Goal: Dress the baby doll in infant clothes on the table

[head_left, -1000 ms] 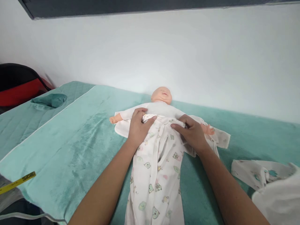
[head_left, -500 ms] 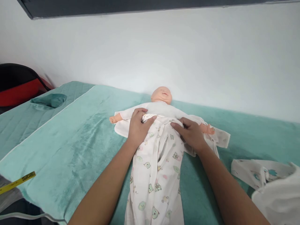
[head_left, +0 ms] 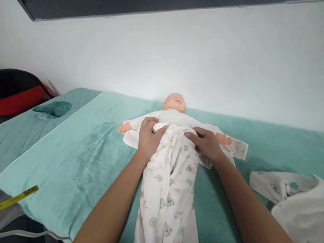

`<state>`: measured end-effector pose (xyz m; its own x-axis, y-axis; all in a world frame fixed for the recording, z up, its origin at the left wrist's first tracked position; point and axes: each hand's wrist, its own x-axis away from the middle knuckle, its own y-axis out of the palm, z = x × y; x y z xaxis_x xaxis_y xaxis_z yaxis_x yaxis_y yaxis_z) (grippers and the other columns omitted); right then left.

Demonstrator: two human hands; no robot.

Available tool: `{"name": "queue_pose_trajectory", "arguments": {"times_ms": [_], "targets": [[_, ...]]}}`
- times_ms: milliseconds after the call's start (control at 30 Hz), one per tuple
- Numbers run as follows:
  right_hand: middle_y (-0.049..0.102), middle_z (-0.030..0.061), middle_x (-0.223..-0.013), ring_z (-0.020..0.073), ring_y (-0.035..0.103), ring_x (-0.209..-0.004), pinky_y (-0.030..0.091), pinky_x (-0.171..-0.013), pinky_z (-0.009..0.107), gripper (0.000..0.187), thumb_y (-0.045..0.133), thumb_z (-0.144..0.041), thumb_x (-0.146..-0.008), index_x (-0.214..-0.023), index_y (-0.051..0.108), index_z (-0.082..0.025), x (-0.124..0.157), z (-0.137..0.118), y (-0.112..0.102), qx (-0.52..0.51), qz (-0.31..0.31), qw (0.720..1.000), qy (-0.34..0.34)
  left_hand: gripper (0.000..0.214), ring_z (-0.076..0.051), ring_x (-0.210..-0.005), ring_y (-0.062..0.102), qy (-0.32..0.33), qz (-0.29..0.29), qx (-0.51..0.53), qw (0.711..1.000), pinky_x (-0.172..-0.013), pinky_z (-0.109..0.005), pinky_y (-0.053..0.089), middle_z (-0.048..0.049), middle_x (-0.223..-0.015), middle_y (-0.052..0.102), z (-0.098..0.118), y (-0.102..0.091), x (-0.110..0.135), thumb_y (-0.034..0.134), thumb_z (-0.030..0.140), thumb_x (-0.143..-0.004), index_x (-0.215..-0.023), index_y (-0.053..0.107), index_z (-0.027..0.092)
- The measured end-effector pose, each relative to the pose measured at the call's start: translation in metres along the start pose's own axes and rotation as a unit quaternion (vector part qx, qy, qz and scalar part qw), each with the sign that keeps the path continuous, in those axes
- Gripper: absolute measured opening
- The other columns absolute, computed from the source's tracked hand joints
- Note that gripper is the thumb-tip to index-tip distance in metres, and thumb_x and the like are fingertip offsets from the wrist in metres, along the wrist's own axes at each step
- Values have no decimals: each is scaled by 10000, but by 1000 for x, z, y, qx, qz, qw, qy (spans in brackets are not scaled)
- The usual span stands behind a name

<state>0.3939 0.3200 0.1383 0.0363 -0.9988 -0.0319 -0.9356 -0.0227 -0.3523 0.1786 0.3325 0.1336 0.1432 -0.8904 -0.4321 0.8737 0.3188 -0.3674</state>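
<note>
A baby doll [head_left: 174, 102] lies on its back with its arms spread and its head near the wall. Baby pants [head_left: 168, 189], white with small printed animals, cover its lower body up to the belly. At the waistband's left side, my left hand [head_left: 149, 136] grips the fabric between thumb and fingers. My right hand [head_left: 206, 141] pinches the waistband on the opposite side. Above the pants, a white top [head_left: 172, 117] covers the doll's chest and arms, and part of it spreads out under the doll's arms. The doll's legs are hidden inside the pants.
White printed baby clothing [head_left: 296, 195] lies at the lower right on the green bed cover [head_left: 96, 145]. A green face hole [head_left: 52, 109] is at the left. A yellow strip [head_left: 19, 197] and a pale cable [head_left: 32, 233] are at the lower left. The white wall [head_left: 162, 54] stands behind.
</note>
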Motion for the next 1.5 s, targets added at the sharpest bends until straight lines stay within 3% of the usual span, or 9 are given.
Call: {"name": "queue_pose_trajectory", "arguments": {"times_ms": [200,333,467,633,733,967,1267,1500], "targets": [[644,23,-705,192,590,-681,469,-604,316,383,800,-552,-627,-748,705,-201,0,6,-11,-144,-66,987,41,368,-174,-805,506,-11,38,-43,998,-771,-311,425,14,-704,508,1,-2,2,691,432,-792,-612,453,218],[656,39,-670,204,603,-639,492,-600,340,399,777,-583,-641,-684,696,-195,-1,12,-15,-202,-88,974,54,428,-128,-642,422,-54,24,-16,998,-639,-274,381,47,-613,414,5,-5,4,684,468,-786,-586,407,209],[673,37,-720,214,614,-682,490,-610,332,351,788,-527,-662,-705,693,-192,3,7,-20,-142,-140,977,76,444,-105,-587,359,-78,8,16,997,-581,-251,339,61,-573,375,7,-6,4,670,496,-787,-582,406,203],[713,43,-825,275,645,-811,533,-683,369,312,844,-412,-579,-802,745,-217,3,-4,-33,-40,-245,966,73,496,-100,-577,342,-82,-8,24,996,-570,-249,320,60,-551,335,5,-6,2,636,524,-806,-554,359,199],[728,35,-861,296,650,-864,545,-719,383,361,858,-351,-538,-868,750,-249,1,-4,-37,13,-271,959,79,497,-101,-586,345,-74,-22,26,997,-574,-246,319,58,-560,337,4,-7,0,626,526,-815,-557,355,198],[730,27,-886,304,658,-883,523,-768,409,252,810,-343,-622,-836,721,-244,3,-5,-22,38,-233,970,56,494,-100,-588,340,-74,-14,28,997,-580,-245,323,58,-565,332,2,-8,-2,623,521,-818,-562,346,200],[680,-7,-815,198,600,-752,452,-636,297,263,750,-352,-660,-864,677,-203,7,-9,-10,18,-125,991,35,439,-104,-583,358,-68,86,16,994,-599,-239,339,58,-562,345,-1,1,-7,586,491,-835,-592,353,209],[524,-35,-668,151,488,-670,346,-586,270,222,666,-363,-702,-693,522,-195,5,-3,-2,99,-47,994,-16,440,-107,-598,353,-50,56,33,997,-602,-245,329,54,-574,342,-3,2,-12,568,495,-857,-592,365,208]]}}
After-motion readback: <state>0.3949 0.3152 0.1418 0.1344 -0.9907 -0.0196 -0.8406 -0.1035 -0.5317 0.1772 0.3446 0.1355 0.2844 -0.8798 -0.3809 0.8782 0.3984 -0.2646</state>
